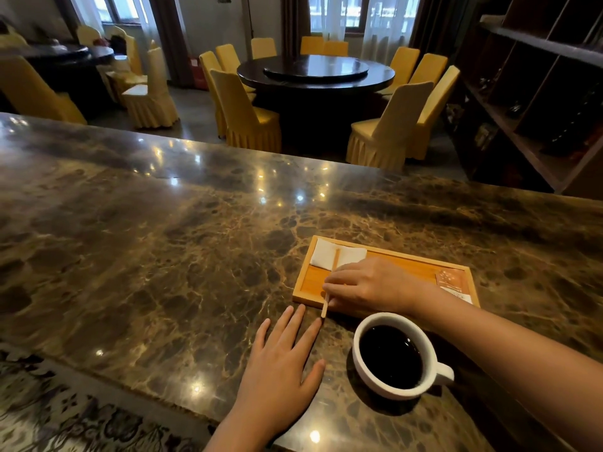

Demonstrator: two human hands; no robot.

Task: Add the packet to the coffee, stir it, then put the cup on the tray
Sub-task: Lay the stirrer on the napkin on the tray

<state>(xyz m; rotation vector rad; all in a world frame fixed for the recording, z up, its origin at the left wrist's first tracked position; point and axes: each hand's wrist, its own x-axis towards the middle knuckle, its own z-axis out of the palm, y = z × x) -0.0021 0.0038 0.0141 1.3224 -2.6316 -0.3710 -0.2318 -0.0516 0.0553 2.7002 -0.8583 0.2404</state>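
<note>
A white cup (362, 370) of black coffee stands on the marble counter, handle to the right, just in front of the wooden tray (310, 282). An orange and white packet (455, 285) lies at the tray's right end. A thin wooden stir stick (336, 259) lies across a white napkin (323, 252) and sticks out over the tray's front edge. My right hand (368, 283) rests over the tray with its fingertips pinched on the stick. My left hand (280, 357) lies flat on the counter left of the cup, fingers spread, holding nothing.
The brown marble counter (163, 256) stretches far to the left and back. Its near edge runs diagonally at the lower left, with patterned carpet (65, 419) below. Dark shelving (538, 93) stands at the right. Round tables and yellow-covered chairs fill the room beyond.
</note>
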